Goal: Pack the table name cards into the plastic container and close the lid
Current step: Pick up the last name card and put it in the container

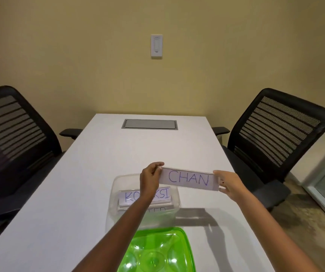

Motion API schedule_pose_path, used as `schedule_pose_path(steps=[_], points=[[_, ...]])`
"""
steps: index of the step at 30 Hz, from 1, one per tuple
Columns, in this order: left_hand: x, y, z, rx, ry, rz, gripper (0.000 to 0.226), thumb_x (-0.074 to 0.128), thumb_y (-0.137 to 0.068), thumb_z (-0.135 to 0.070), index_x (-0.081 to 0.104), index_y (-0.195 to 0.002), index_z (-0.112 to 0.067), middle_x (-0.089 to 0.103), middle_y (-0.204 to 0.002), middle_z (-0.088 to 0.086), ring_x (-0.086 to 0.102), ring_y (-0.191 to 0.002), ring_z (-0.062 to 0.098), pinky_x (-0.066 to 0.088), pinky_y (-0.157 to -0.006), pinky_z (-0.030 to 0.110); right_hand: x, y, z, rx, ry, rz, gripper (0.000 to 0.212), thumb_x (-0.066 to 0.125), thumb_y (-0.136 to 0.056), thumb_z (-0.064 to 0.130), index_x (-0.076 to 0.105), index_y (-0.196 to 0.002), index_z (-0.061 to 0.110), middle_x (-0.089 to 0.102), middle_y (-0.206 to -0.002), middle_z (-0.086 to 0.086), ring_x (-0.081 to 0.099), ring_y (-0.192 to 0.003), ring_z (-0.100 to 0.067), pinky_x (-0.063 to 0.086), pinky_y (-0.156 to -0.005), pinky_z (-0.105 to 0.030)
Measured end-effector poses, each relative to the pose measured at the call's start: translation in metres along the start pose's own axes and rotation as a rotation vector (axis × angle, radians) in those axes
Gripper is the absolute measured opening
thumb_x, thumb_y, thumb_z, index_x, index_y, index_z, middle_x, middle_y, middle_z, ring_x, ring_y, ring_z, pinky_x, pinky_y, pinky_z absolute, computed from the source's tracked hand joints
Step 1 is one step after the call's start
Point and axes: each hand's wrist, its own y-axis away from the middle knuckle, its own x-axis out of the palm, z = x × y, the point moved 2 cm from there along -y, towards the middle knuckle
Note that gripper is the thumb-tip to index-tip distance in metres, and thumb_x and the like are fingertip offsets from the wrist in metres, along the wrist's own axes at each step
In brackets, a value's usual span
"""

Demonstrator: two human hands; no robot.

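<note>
Head view, counter: the white counter (pixel 79 193) runs from the near edge to the far wall, with a grey hatch (pixel 149 124) set into its far end and a black chair on each side.
Head view, container: the clear plastic container (pixel 116 185) stands open on the counter, near centre, directly below the left hand.
Head view, packed cards: one name card (pixel 165 193) with partly hidden lettering lies inside the container; the edge of a second card (pixel 157 209) shows just nearer. Whether more lie beneath cannot be determined.
Head view, card in hand: the CHAN card (pixel 188 179) is held level in the air, above and to the right of the container, touching neither container nor counter.
Head view, left hand: the left hand (pixel 149 177) has its fingers closed on the card's left end.
Head view, right hand: the right hand (pixel 229 183) has its fingers closed on the card's right end.
Head view, lid: the green lid (pixel 157 252) lies flat on the counter, just near of the container, not fitted.
Progress: judged partway. At least two cards are packed; the CHAN card remains to be lowered in. No loose cards show elsewhere on the counter, so this is probably the last.
Remaining: place the card, then fit and press down the lid.
</note>
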Motion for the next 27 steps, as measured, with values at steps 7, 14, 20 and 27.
schedule_pose_path(steps=[7, 14, 20, 27], points=[[-0.055, -0.005, 0.011, -0.028, -0.448, 0.088, 0.041, 0.048, -0.09, 0.0, 0.054, -0.13, -0.002, 0.06, -0.132, 0.016, 0.055, -0.121, 0.027, 0.042, -0.101, 0.031, 0.047, 0.011, 0.007, -0.254, 0.475, 0.025, 0.037, 0.057, -0.085, -0.006, 0.058, -0.122, -0.002, 0.06, -0.114, -0.019, 0.056, -0.107, -0.03, 0.049, -0.091, -0.037], [-0.098, -0.014, 0.033, -0.087, -0.692, 0.077, 0.031, 0.05, -0.087, 0.001, 0.06, -0.117, -0.002, 0.064, -0.12, 0.018, 0.058, -0.111, 0.031, 0.048, -0.089, 0.034, 0.103, 0.019, 0.004, -0.427, 0.785, 0.041, 0.032, 0.063, -0.085, 0.005, 0.064, -0.117, 0.002, 0.066, -0.119, -0.017, 0.061, -0.109, -0.027, 0.044, -0.083, -0.028], [-0.112, -0.013, 0.061, -0.207, -0.735, 0.08, 0.035, 0.052, -0.087, 0.0, 0.06, -0.12, -0.005, 0.064, -0.123, 0.017, 0.052, -0.119, 0.033, 0.045, -0.096, 0.035, 0.13, 0.016, -0.013, -0.38, 0.971, 0.039, 0.032, 0.06, -0.087, 0.012, 0.061, -0.119, 0.012, 0.065, -0.122, -0.009, 0.053, -0.121, -0.026, 0.037, -0.101, -0.039], [-0.107, -0.005, 0.089, -0.241, -0.954, 0.115, 0.041, 0.043, -0.09, -0.004, 0.059, -0.125, -0.018, 0.064, -0.124, 0.011, 0.043, -0.124, 0.029, 0.04, -0.1, 0.031, 0.144, 0.011, -0.04, -0.342, 1.205, 0.037, 0.029, 0.055, -0.088, 0.012, 0.06, -0.117, 0.016, 0.063, -0.125, -0.007, 0.05, -0.122, -0.026, 0.033, -0.101, -0.039]])
